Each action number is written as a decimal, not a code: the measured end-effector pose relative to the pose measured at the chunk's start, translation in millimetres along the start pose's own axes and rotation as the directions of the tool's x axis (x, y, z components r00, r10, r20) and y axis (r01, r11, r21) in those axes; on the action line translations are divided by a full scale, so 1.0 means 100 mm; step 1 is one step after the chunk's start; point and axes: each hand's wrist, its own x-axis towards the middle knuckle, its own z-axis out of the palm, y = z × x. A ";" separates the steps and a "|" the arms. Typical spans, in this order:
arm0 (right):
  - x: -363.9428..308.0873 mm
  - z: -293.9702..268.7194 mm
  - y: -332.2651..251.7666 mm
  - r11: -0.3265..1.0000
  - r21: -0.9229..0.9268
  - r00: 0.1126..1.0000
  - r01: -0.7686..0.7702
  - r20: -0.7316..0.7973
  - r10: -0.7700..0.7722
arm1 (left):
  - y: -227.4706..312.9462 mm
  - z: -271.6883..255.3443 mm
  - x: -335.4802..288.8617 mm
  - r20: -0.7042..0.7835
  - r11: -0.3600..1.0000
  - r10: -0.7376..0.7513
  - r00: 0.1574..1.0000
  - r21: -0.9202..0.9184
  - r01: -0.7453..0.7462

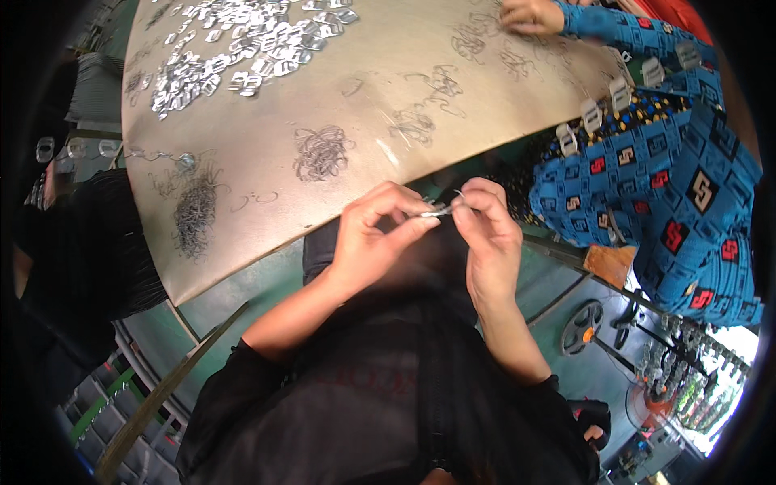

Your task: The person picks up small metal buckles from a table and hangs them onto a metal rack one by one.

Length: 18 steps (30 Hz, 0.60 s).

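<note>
Just off the table's near edge, both my hands come together over my lap. My left hand (368,234) pinches a small silvery metal piece (436,212) between thumb and forefinger. Meeting it from the other side, my right hand (491,234) is closed in a pinch on a thin bent wire (461,194), whose tip shows above the fingers. The wire and the metal piece touch or nearly touch; the fingers hide the exact contact. A tangled heap of wire hooks (322,153) lies on the table beyond my left hand.
The tan table (267,202) carries a spread of shiny metal buckles (275,40) at the far left and a dark wire pile (196,217) nearer. A person in blue patterned clothing (647,186) sits at right, one hand (529,16) over the table. Linked buckles (592,115) hang by them.
</note>
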 end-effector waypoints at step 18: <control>-0.13 0.03 0.01 0.992 -0.083 0.995 0.099 -0.015 -0.101 | -0.88 -1.38 1.91 -0.103 0.200 0.430 0.897 0.980 0.016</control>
